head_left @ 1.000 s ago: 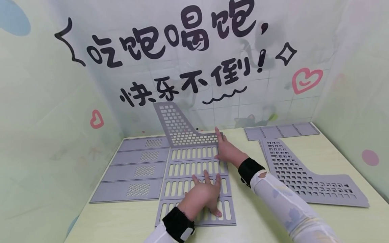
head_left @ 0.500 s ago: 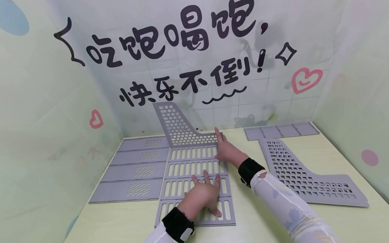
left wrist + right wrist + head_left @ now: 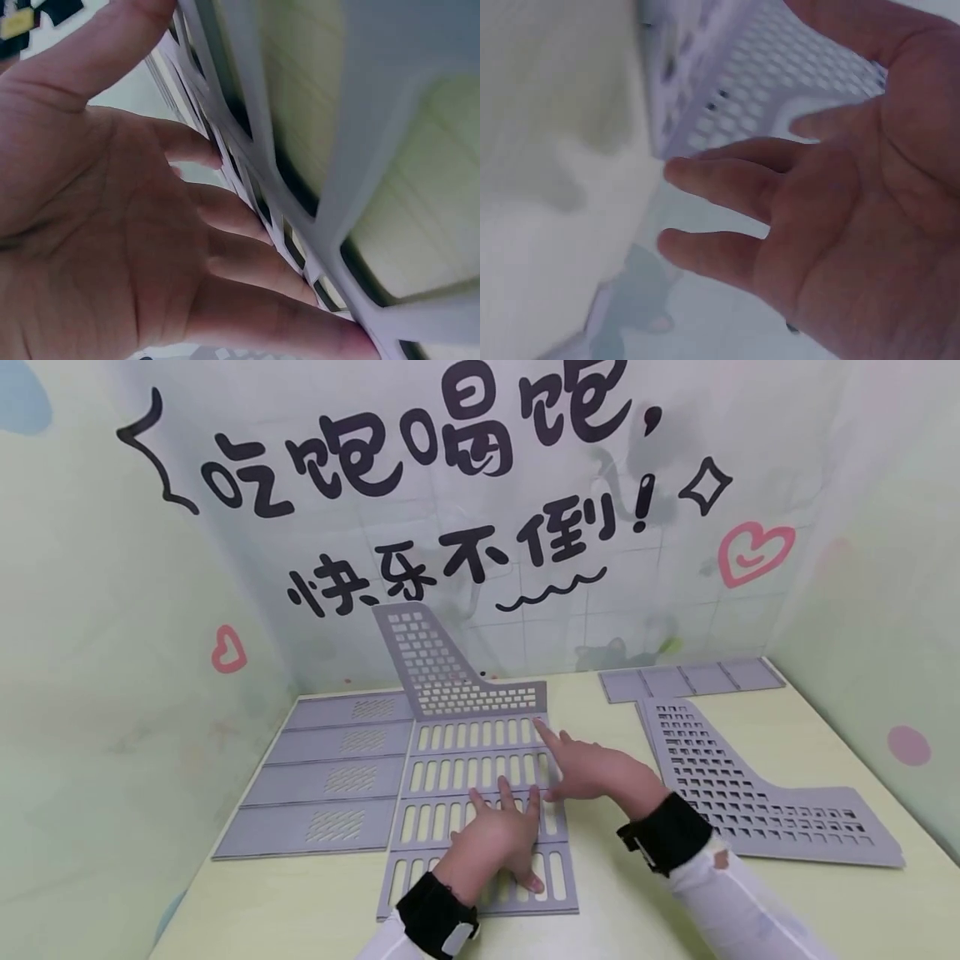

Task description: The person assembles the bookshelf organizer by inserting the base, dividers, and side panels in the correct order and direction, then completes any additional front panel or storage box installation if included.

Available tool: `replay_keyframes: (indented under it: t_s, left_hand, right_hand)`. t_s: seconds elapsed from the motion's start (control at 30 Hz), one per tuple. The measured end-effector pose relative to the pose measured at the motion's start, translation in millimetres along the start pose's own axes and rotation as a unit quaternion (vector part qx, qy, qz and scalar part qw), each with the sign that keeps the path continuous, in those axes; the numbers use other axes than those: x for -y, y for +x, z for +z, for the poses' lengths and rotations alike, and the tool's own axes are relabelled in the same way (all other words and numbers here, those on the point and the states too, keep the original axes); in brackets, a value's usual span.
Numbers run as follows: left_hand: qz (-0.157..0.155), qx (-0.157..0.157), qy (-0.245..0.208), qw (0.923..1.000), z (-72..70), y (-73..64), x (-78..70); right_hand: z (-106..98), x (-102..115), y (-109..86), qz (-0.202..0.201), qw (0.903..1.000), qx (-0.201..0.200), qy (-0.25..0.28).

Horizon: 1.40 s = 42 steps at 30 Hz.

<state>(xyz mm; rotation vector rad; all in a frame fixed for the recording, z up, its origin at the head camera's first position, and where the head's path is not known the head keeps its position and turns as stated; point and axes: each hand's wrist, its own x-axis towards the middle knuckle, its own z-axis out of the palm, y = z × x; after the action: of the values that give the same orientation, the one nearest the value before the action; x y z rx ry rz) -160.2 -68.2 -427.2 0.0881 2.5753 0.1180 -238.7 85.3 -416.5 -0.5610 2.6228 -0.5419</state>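
Note:
In the head view my left hand (image 3: 495, 839) rests with spread fingers on a grey slotted panel (image 3: 480, 881), whose long openings run in several rows. The left wrist view shows those fingertips pressing along the slotted panel's bars (image 3: 330, 202). My right hand (image 3: 596, 772) is at the panel's right edge, index finger reaching over its upper rows. Nothing is gripped in its palm, which the right wrist view shows with loosely extended fingers. At the panel's far end an L-shaped perforated panel (image 3: 480, 702) stands upright near the back wall.
Left of the slotted panel lies a flat grey panel (image 3: 300, 785) with small patches of slanted slits. On the right, L-shaped perforated panels (image 3: 720, 814) lie stacked. Behind them is a grooved grey strip (image 3: 660, 681) on the pale table (image 3: 300, 910). Printed fabric walls enclose the table.
My right hand has come away from the upright L-shaped panel, back toward me and slightly right. That panel stays standing. The left hand keeps its place on the slotted panel.

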Motion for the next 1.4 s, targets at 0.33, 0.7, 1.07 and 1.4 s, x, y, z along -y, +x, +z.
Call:
replay_keyframes:
  t_s: [0.33,0.7,1.07,1.4]
  left_hand:
    - [0.005,-0.013,-0.027,0.9995,-2.9,-5.2,8.7]
    - [0.060,-0.027,0.005,0.9978,-7.4,-4.9,17.0]
    - [0.093,-0.045,-0.096,0.9900,-44.2,-3.3,79.0]
    - [0.055,-0.050,-0.130,0.9887,-47.9,13.7,135.4]
  right_hand:
    - [-52,-68,-50.5,0.034,0.9970,-0.038,0.058]
    - [-56,-135,-60.2,0.157,0.9849,-0.011,0.073]
    - [-50,-151,-62.9,0.214,0.9717,-0.023,0.098]
    - [-54,-161,-68.5,0.213,0.9716,-0.066,0.078]
